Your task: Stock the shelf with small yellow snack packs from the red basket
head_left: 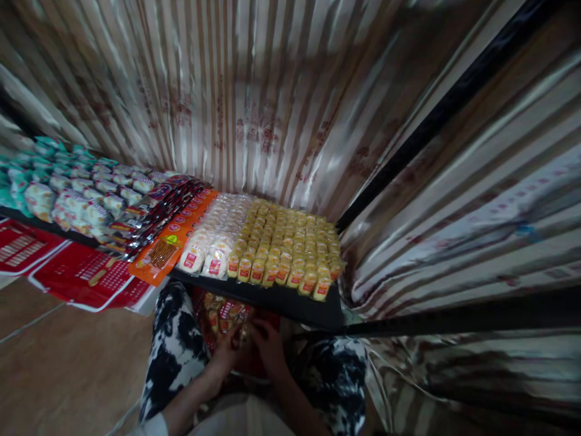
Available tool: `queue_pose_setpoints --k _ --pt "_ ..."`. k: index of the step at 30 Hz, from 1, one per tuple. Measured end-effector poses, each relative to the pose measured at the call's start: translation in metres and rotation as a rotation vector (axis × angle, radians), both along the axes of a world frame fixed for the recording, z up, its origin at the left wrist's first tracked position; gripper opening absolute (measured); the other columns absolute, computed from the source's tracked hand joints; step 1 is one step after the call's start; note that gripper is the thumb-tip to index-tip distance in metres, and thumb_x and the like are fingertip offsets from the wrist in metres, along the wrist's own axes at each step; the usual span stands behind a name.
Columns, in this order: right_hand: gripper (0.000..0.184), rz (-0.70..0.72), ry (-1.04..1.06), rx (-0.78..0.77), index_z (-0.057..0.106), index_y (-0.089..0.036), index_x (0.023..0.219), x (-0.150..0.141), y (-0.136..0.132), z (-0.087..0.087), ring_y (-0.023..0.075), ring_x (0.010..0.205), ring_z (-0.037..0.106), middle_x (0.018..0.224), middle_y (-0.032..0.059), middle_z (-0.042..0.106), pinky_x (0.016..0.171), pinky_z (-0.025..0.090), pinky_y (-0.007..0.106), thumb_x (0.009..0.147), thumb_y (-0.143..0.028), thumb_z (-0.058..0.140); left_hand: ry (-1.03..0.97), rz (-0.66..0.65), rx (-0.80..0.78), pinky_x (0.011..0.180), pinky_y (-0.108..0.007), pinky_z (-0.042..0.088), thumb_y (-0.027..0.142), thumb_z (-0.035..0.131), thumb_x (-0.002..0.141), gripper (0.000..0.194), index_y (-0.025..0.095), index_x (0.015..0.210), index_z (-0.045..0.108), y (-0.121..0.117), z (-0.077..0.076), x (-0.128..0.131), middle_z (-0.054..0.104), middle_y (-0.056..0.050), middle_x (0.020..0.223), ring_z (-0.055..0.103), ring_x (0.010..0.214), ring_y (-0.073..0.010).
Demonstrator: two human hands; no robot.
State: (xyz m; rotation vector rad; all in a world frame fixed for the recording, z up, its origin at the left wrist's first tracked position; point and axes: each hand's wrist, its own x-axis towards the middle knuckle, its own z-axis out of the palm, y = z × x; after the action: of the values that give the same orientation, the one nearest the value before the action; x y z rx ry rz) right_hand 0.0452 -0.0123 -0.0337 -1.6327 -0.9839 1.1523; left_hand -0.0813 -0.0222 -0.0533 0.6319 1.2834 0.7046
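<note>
Two hands, left [227, 351] and right [267, 342], curl around one small wrapped snack [244, 332].

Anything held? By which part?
Left hand seems to pinch a small packet, right hand close against it. Too dim to tell which part is gripped.

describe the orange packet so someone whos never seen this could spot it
In front of the striped curtain runs a black shelf of packaged snacks. Between shiny dark packets and white clear-wrapped ones lies the orange packet. Unlike those neighbours, it is bright orange, with a yellow spot and brown sticks on its front.
</note>
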Motion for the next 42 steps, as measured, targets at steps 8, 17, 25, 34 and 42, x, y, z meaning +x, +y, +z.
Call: queue_pose_setpoints --k 8,17,25,34,42 --pt "0.031 -0.032 0.003 -0.002 0.071 -0.018 0.082 0.009 -0.013 0.006 0.0265 0.087 0.065 0.089 0.0086 0.071 0.083 0.05 0.038 0.063 -0.041 0.065 0.008 -0.124 0.058 0.061 -0.023 0.042 0.037 0.077 0.056 0.092 0.022 0.136 0.035 -0.006 0.02 0.007 0.057 0.003 0.07 0.053 0.062 -0.0113" --pt "0.026 -0.031 -0.011 0.012 0.07 -0.019 0.081 0.011 -0.01 0.007 0.0256 0.086 0.065 0.087 0.0074 0.071 0.084 0.049 0.039 0.065 -0.037 0.062 0.032 -0.209 0.06 0.053 -0.022 0.037 0.046 0.074 0.056 0.081 0.017 0.126 0.043 0.005 0.032 0.009 0.051 0.005 0.062 0.049 0.053 -0.0104" --pt "0.042 -0.164 0.03 0.131 0.059 -0.018 0.111 0.015 -0.002 0.053 0.021 0.098 0.062 0.107 0.0083 0.066 0.088 0.048 0.034 0.075 -0.041 0.058 0.23 -0.238 0.517 0.064 -0.025 0.041 0.032 0.061 0.071 0.054 0.019 0.121 0.045 0.033 0.09 0.022 0.053 0.002 0.072 0.052 0.068 -0.0138" --pt "0.039 -0.264 -0.164 0.276 0.055 -0.019 0.114 0.077 -0.003 0.095 0.0202 0.101 0.06 0.111 0.0083 0.064 0.091 0.046 0.035 0.082 -0.041 0.049 0.201 -0.504 0.774 0.078 -0.027 0.047 0.016 0.052 0.075 0.05 0.022 0.124 0.045 0.062 0.137 0.086 0.06 -0.005 0.104 0.058 0.088 -0.0156" --pt "0.048 -0.513 -0.497 0.366 0.048 -0.013 0.122 0.123 0.021 0.09 0.0225 0.115 0.05 0.122 0.0146 0.055 0.099 0.037 0.04 0.086 -0.043 0.036 0.427 -0.66 1.075 0.093 -0.029 0.043 0.013 0.042 0.081 0.035 0.019 0.113 0.057 0.099 0.17 0.153 0.058 -0.005 0.107 0.054 0.101 -0.0161"
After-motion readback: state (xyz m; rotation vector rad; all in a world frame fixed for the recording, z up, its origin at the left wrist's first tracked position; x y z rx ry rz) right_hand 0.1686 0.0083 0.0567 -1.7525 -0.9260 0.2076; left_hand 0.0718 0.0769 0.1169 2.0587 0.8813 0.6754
